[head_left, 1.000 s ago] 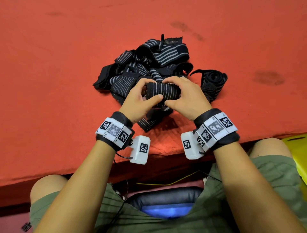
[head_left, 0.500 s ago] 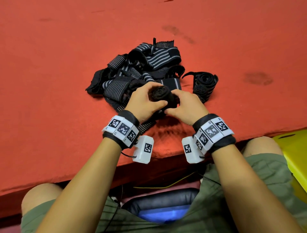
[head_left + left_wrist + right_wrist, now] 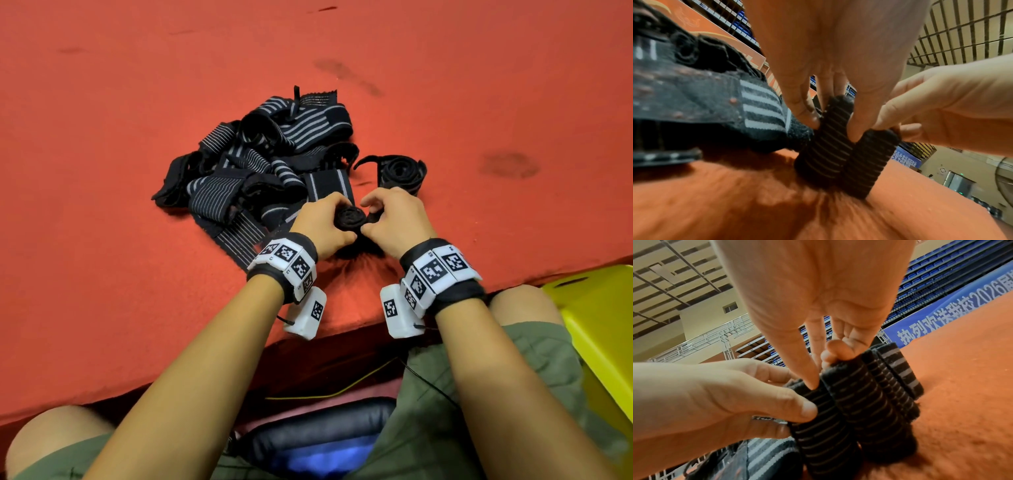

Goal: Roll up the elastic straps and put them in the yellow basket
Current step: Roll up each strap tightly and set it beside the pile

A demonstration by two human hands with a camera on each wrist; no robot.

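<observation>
Fingers of 2 hands, left hand [image 3: 327, 224] and right hand [image 3: 397, 219], grip 1 rolled strap [image 3: 350, 218].

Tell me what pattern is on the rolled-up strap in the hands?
Black with thin grey stripes around the rolled strap, clearest in the right wrist view.

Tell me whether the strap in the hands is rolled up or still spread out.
Rolled up: the strap shows a spiral end on top, standing on the red mat, gripped by the left hand and right hand.
</observation>
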